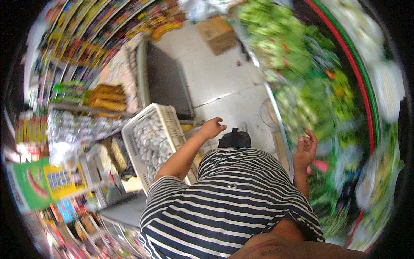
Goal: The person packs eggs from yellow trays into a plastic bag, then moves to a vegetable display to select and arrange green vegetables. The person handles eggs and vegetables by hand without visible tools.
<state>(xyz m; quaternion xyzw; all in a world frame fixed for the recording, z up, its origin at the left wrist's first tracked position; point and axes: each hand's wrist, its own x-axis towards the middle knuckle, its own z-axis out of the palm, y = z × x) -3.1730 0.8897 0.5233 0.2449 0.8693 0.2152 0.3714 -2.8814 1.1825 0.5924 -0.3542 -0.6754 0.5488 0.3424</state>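
Note:
My left hand hangs in front of my waist over the aisle, its fingers loosely bent and apart, with nothing seen in it. Close to that forearm stands a white plastic crate full of pale, rounded items, perhaps eggs or shellfish. On the other side, my right hand is raised at the metal edge of a vegetable display. Its fingers curl loosely and seem to hold nothing. Beyond it lie blurred leafy greens; whether the hand touches them is unclear.
A cardboard box sits on the tiled floor ahead. Left of the aisle are a dark low-sided unit, brown packages and shelves of packed goods. A green and yellow printed box stands farther left.

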